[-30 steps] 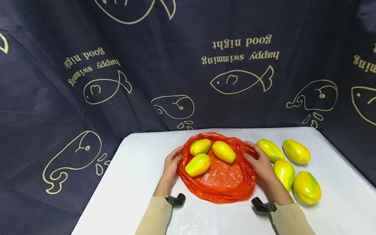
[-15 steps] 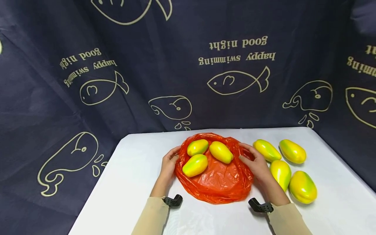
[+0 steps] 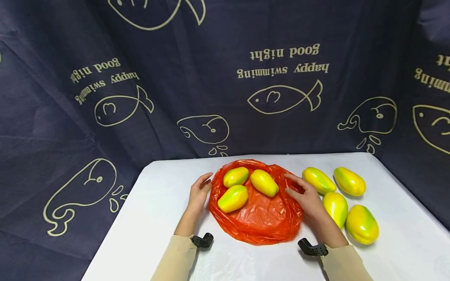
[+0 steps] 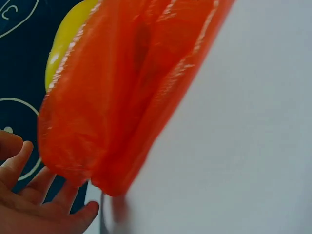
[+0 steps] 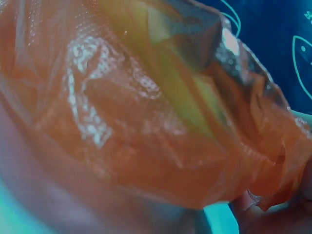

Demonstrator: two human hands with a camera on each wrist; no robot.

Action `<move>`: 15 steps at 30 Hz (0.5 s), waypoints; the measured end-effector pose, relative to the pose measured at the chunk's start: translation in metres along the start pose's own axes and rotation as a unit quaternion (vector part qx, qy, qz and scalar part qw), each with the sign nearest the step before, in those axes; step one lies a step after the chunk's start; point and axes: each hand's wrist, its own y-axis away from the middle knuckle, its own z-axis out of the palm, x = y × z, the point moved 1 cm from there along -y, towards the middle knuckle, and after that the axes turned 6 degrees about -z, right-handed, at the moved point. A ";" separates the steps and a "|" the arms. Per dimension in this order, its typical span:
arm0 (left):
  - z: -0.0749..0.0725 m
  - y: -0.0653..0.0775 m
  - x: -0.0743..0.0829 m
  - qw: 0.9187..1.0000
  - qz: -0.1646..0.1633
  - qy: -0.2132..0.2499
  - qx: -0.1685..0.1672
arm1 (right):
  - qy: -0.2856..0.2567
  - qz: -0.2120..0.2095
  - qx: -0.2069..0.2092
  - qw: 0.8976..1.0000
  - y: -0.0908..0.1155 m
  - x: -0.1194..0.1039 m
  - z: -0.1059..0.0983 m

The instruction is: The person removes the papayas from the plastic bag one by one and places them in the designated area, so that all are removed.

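A red plastic bag lies spread with its mouth up in the head view. Inside it, toward the back and left, are three yellow-green papayas. My left hand is just left of the bag, apart from its rim, fingers loosely bent and holding nothing. In the left wrist view, the hand sits below the bag's edge. At the bag's right rim, my right hand grips the thin plastic, thumb and forefinger spread around it. The right wrist view is mostly filled by the bag, hiding much of that hand.
Several more papayas lie on the white table to the right, close to my right forearm. A dark blue curtain with fish and whale drawings hangs behind the table and along both sides.
My left hand has let go of the bag's left rim and moved slightly left. The right hand stays at the right rim. The papayas keep their places; the head view has shifted slightly.
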 end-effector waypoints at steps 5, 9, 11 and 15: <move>0.000 0.008 0.018 0.999 0.023 -0.026 0.013 | -0.025 -0.004 0.001 1.000 0.001 0.000 0.001; 0.003 0.003 0.014 0.999 0.036 -0.029 0.026 | -0.030 0.001 -0.004 1.000 0.001 0.000 0.001; 0.005 -0.001 0.011 0.998 0.051 -0.034 0.026 | -0.029 0.006 -0.006 1.000 0.001 0.000 0.000; 0.007 -0.002 0.011 0.993 0.094 -0.064 0.012 | -0.027 0.011 -0.004 1.000 0.002 -0.001 0.002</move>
